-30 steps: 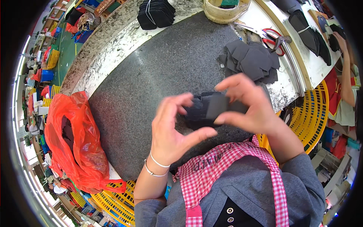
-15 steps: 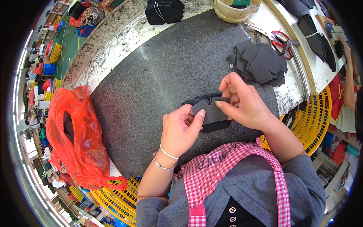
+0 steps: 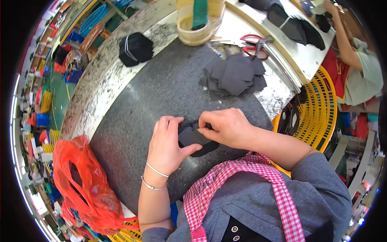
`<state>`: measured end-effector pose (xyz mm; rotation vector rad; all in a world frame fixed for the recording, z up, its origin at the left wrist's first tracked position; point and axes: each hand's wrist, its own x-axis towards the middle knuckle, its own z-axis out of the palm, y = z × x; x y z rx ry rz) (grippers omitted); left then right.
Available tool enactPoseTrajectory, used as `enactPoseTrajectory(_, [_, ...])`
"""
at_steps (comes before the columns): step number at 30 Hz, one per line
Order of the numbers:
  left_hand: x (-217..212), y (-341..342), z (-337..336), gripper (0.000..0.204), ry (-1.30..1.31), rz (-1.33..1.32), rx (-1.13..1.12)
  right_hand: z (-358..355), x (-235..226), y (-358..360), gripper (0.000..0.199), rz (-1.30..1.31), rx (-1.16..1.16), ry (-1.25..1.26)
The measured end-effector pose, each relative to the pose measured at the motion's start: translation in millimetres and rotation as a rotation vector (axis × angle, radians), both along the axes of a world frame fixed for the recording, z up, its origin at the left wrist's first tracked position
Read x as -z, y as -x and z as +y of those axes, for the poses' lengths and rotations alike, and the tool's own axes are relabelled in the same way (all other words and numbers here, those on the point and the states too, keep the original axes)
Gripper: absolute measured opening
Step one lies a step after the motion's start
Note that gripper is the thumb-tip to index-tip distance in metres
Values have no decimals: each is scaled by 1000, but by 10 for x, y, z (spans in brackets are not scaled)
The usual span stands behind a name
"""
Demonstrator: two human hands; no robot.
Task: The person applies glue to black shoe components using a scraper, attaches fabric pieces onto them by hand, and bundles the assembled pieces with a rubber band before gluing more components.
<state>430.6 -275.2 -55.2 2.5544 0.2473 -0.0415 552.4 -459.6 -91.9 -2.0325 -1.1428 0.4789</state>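
Note:
A flat dark grey cut piece lies over black pieces on the dark stone slab. My left hand frames its left end, fingers on the far side and thumb on the near edge, gripping it. At the right end, my right hand pinches with thumb and forefinger at the piece's edge; its other fingers are curled in. What lies beneath the right fingers is hidden. Beyond my hands sits a loose pile of dark grey pieces.
A tied black bundle and a cloudy tub stand at the far edge. Red-handled scissors lie by a metal bar. A red plastic bag hangs at left, a yellow basket at right. Another person works far right.
The grey piece has come down flat over the black ones, both hands lowering with it. My left fingers have spread along its edge. The whole view has shifted.

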Motion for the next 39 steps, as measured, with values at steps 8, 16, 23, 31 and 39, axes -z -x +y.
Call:
enactPoseTrajectory(8, [-127,-308,16,64,-135,568,182,-1130,259,-1018,11,-651,615,20])
enactPoseTrajectory(16, [-219,-222,-46,54,226,263,123,-1310,395,-1310,13,-806,457,308])
enactPoseTrajectory(23, [585,-161,-143,50,899,-351,-190,-1137,235,-1029,10,100,612,-727])
enactPoseTrajectory(31, [708,-177,-151,56,572,-413,-104,-316,-26,-288,93,-62,3,-342])
enactPoseTrajectory(39, [586,-230,-79,80,507,-403,-18,86,15,-325,72,-530,-148,-251])
